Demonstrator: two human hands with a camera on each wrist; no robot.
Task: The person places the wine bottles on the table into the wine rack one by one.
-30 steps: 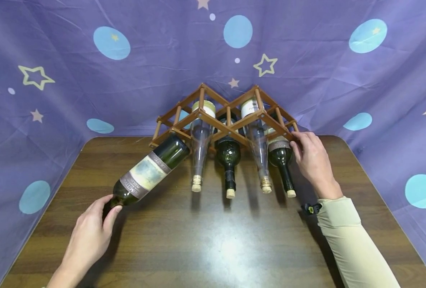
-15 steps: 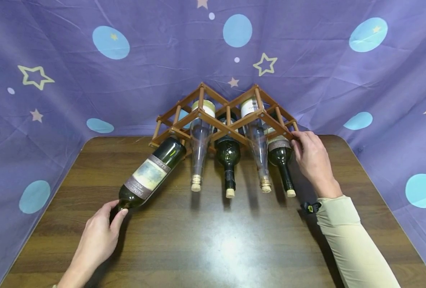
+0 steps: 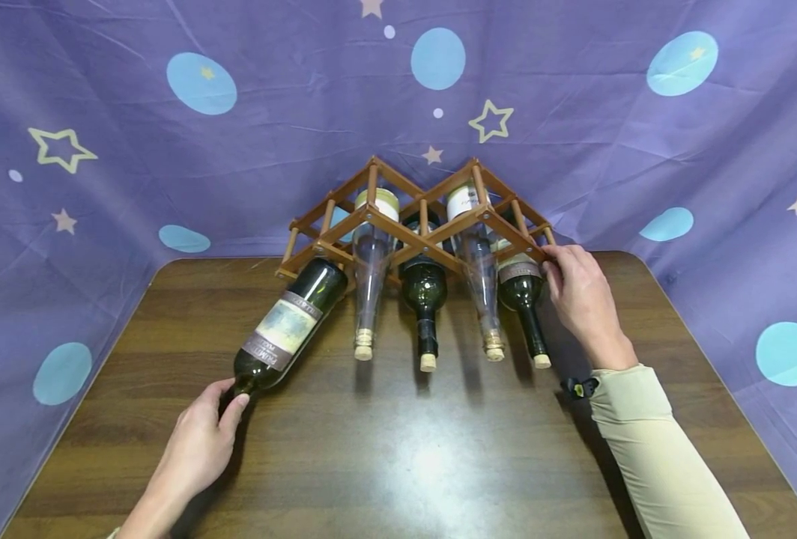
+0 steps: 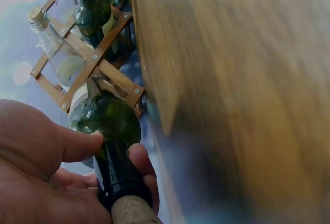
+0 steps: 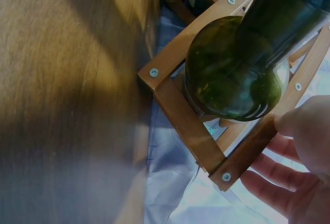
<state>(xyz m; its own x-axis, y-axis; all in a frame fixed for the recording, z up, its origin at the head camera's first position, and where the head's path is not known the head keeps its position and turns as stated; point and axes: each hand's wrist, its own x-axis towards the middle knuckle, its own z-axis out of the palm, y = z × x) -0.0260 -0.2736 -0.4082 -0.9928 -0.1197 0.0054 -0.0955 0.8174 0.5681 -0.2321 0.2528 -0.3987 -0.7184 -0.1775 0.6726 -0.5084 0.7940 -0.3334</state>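
My left hand [image 3: 196, 445] grips a green wine bottle [image 3: 287, 326] by its neck. The bottle slants, its base up at the left compartment of a wooden wine rack [image 3: 354, 221]; how far inside the base reaches is hard to tell. The left wrist view shows thumb and fingers round the neck, below them the cork [image 4: 133, 211]. At the rack's right end, my right hand [image 3: 583, 299] pinches a wooden slat [image 5: 247, 149] between thumb and fingers. Two clear bottles [image 3: 371, 277] and two dark green bottles [image 3: 425, 288] lie in the rack, corked necks forward.
The rack stands at the back of a brown wooden table [image 3: 344, 464], close to a purple curtain [image 3: 291, 97] with stars and dots. The clear bottle nearest the held one lies just to its right.
The left hand has moved right and slightly toward the front, bringing the bottle's neck along and turning it steeper. Its base has shifted slightly left at the rack. The right hand holds its place.
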